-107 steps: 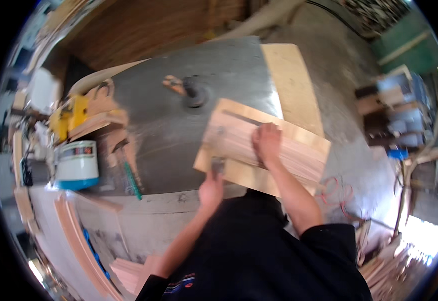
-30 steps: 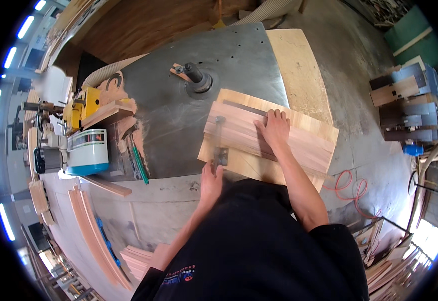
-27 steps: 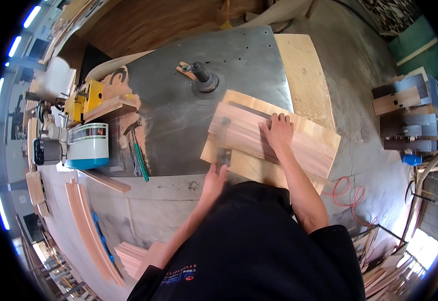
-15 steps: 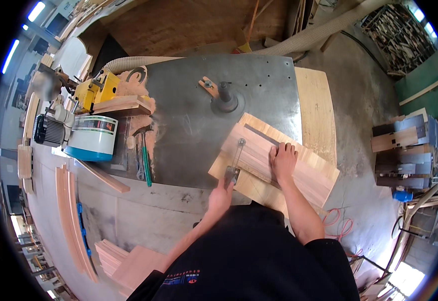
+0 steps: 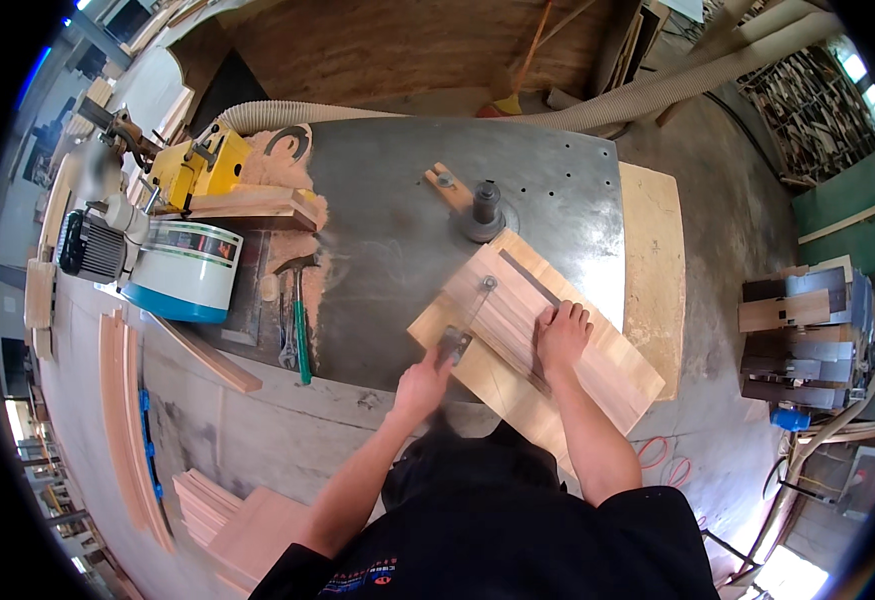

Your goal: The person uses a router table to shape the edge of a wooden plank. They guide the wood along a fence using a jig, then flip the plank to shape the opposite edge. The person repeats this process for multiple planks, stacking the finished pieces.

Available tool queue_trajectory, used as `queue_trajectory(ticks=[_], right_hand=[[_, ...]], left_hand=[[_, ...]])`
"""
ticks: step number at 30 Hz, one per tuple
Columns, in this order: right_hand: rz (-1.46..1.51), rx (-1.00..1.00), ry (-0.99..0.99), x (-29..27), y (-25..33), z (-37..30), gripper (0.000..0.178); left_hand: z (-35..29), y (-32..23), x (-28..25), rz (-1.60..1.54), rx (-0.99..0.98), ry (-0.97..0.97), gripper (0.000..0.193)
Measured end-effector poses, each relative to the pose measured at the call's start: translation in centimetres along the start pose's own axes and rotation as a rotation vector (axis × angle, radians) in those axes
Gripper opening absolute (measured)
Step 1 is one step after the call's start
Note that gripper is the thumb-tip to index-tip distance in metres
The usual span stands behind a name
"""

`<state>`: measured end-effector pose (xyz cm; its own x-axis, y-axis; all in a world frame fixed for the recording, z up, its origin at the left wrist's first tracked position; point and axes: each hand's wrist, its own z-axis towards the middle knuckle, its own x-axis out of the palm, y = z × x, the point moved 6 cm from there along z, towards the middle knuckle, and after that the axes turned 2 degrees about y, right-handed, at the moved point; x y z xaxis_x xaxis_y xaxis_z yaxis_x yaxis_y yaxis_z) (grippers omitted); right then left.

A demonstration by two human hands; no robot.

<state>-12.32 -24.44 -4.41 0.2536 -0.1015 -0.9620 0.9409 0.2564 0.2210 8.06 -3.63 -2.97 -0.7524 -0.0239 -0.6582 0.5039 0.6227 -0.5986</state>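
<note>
A pinkish wooden board lies on a paler plywood base near the metal table's front right. A toggle clamp is mounted at the base's left side, its arm reaching to a bolt end on the board. My left hand is closed around the clamp's blurred handle. Fingers of my right hand curl over the board's far edge, beside a dark strip. Just beyond the board's far corner stands an upright machine spindle, with a small wooden block next to it.
On the metal table lie a hammer, a wrench and sawdust. A yellow machine unit and a white-blue bucket stand left. Stacked boards are at lower left. A hose runs behind.
The view has shifted. Board and base are nearer the spindle, and my left hand has moved slightly left with the clamp handle. My right hand keeps its place on the board.
</note>
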Motion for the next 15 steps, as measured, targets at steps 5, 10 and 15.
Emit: queue_trajectory(ticks=[5,10,15], right_hand=[[-0.090,0.031,-0.024,0.0,0.3,0.6,0.018],[-0.100,0.043,-0.060,-0.2,0.7,1.4,0.016],[-0.118,0.089,0.018,0.3,0.5,1.6,0.020]], left_hand=[[1.7,-0.3,-0.7,0.037,0.027,0.044,0.045],[2.8,-0.9,-1.1,0.077,0.047,0.073,0.044],[3.3,-1.1,-1.1,0.046,0.073,0.087,0.042]])
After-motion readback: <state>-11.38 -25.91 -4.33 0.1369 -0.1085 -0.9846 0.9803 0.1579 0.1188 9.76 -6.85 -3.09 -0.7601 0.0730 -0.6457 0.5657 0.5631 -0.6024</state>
